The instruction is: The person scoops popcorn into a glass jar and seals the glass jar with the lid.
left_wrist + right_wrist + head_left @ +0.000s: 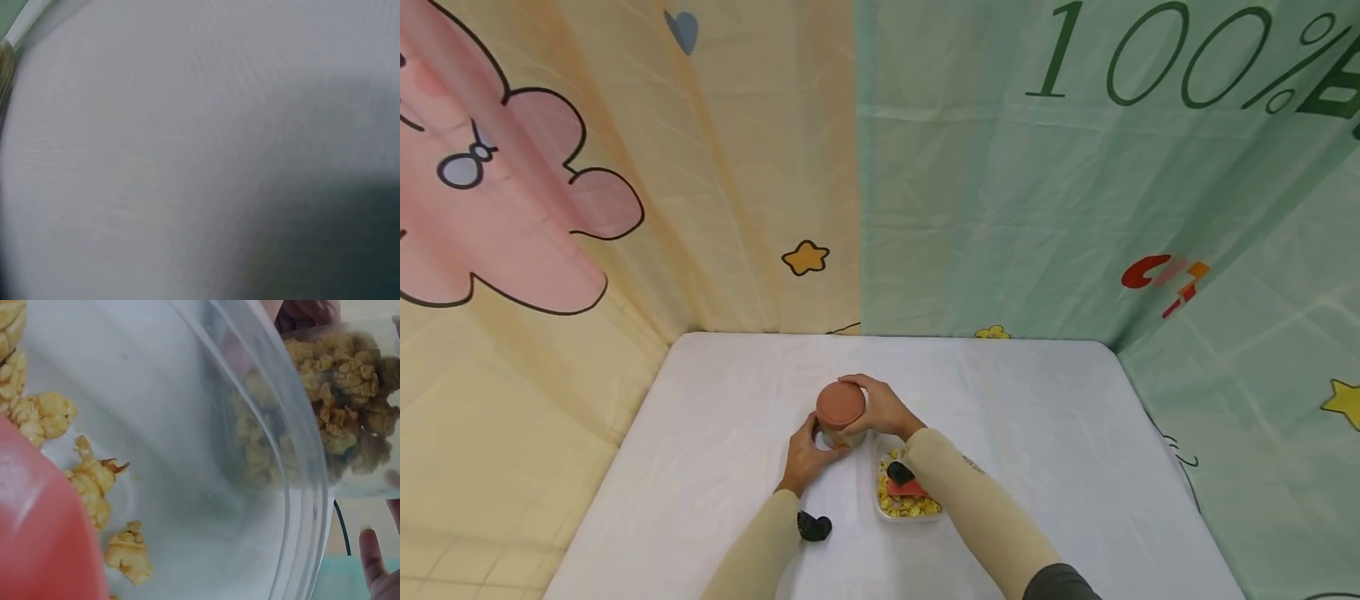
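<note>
A clear jar [356,406] of popcorn with a reddish-brown lid [839,403] stands at the middle of the table. My left hand [803,460] grips the jar's body from the left, its thumb across the near side. From the right, my right hand [887,410] holds the lid, with fingers over the far rim and the thumb at the near edge. Below my right forearm sits a clear plastic tub [907,518] with popcorn [128,553] and a red scoop [40,519] in it; the sleeve hides part of the tub.
A white cloth covers the table [700,500]. Printed curtains [925,208] hang behind and beside it. A black wrist camera [814,527] shows by the left sleeve, and another [900,473] overlaps the tub. In the left wrist view there is mostly white cloth [156,137].
</note>
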### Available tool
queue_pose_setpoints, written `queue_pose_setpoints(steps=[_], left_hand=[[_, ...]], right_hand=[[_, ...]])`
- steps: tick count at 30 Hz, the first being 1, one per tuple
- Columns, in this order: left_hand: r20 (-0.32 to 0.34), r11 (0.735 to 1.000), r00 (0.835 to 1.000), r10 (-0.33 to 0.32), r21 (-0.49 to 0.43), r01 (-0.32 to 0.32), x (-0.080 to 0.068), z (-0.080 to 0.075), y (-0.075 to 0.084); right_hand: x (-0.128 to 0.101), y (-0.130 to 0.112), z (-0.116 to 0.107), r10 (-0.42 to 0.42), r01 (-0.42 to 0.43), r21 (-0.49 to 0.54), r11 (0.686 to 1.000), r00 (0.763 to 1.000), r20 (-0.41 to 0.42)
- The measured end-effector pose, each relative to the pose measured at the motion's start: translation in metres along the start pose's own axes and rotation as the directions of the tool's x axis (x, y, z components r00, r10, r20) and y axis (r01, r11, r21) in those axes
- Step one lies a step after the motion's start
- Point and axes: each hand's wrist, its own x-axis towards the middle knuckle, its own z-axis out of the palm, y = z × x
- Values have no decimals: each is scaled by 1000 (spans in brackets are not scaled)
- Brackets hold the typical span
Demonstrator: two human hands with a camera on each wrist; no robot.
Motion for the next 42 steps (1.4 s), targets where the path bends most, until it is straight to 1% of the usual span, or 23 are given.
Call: queue_pose_setpoints(steps=[5,7,11,14,18,20,22,24,26,30,33,38,42], left_hand=[[-10,1000,1000,8,0,-8,0,0,0],[-11,1000,1000,8,0,-8,-1,1,-1],[-8,1000,1000,12,4,-12,-1,1,-2],[-5,1000,1000,19,-7,-19,-1,0,-2],[2,999,1000,29,-21,-29,-2,0,-2],[2,999,999,37,-17,-37,-3,2,-3],[4,999,999,36,-11,-36,-2,2,-3],[-2,999,999,38,-6,-38,-2,2,-3],[-9,999,999,34,-14,-34,-2,1,-3],[-17,1000,1000,-1,-22,0,-2,0,-2],[-15,1000,1000,-2,-22,2,-2,0,-2],[-17,1000,1000,20,-22,-20,-3,0,-1],[-13,999,999,29,-16,-30,-1,0,-2]], right_hand=[[-1,-2,3,-21,19,-34,999,999,-46],[-2,-3,5,-16,13,-47,999,998,-55],[-3,-2,7,-6,4,-31,1000,998,-65],[-4,-2,7,2,-1,17,1000,999,-32],[-4,2,2,8,-15,95,995,997,71],[-2,5,0,-2,-10,112,994,994,109],[0,6,-1,-3,-9,110,994,993,114],[2,8,0,-14,4,101,995,995,95],[3,7,1,-8,1,100,995,998,70],[3,4,4,0,-4,104,995,999,36],[2,2,6,2,-4,91,996,1000,17],[2,1,9,6,-5,62,998,1000,-14],[1,-1,7,6,-7,74,997,1000,4]])
